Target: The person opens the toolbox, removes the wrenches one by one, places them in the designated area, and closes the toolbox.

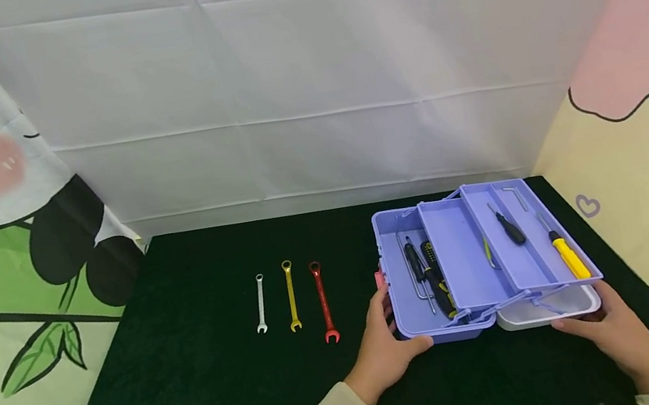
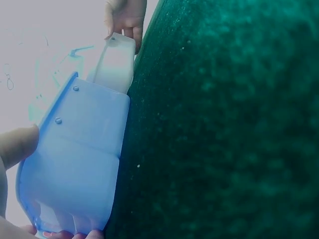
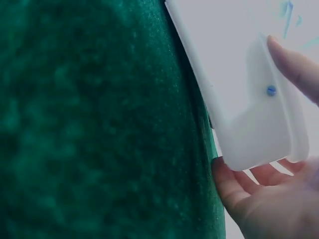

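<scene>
An open purple toolbox (image 1: 458, 258) stands on the dark green cloth, its tiered trays spread out to the right. Black screwdrivers (image 1: 435, 273) lie in its lower part, and a yellow-handled screwdriver (image 1: 570, 257) lies in the upper tray. My left hand (image 1: 396, 334) grips the box's front left corner, thumb on the front wall. My right hand (image 1: 580, 324) pinches the white lid (image 1: 539, 311) at the front right. In the left wrist view my thumb (image 2: 17, 144) presses the purple wall (image 2: 75, 164). In the right wrist view my right hand's fingers (image 3: 259, 179) lie under the white lid (image 3: 249, 114).
Three wrenches lie side by side left of the box: a white wrench (image 1: 260, 304), a yellow wrench (image 1: 291, 295) and a red wrench (image 1: 322, 300). Printed fabric walls close in the left, back and right of the cloth (image 1: 215, 395).
</scene>
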{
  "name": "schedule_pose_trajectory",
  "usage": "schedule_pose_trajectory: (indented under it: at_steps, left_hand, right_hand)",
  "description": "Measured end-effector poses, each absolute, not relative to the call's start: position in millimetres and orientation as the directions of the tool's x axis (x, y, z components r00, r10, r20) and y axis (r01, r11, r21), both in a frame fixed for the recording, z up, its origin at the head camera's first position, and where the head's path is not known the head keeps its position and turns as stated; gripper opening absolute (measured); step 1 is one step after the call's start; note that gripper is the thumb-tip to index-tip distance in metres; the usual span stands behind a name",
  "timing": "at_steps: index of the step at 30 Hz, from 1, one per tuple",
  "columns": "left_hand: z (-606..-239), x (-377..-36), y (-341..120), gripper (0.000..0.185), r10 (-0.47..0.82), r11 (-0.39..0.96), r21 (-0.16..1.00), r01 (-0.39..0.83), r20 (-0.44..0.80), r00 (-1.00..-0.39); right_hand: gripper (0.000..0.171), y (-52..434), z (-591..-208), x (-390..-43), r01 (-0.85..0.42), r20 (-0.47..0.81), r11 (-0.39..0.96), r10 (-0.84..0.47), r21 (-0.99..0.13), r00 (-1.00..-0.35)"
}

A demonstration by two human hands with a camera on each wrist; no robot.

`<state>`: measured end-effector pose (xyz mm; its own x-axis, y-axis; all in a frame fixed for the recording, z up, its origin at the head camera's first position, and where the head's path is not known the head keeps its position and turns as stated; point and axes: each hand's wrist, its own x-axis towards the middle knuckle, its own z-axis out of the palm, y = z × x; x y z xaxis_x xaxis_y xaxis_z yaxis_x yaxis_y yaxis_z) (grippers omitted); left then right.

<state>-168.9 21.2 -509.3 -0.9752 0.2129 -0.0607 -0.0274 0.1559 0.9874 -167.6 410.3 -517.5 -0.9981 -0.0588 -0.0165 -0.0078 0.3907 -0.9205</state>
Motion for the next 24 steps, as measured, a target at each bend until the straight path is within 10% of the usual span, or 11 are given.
schedule_pose_trajectory:
  at_steps: [24]
  left_hand:
    - [-511.7, -170.6, 20.7, 0.109, 0.213, 0.162, 0.986, -0.030, -0.065, -0.975]
  right_hand:
    - [0.108, 390.0, -471.9, -159.4, -0.248, 0.345, 0.578, 0.061, -0.777, -0.937]
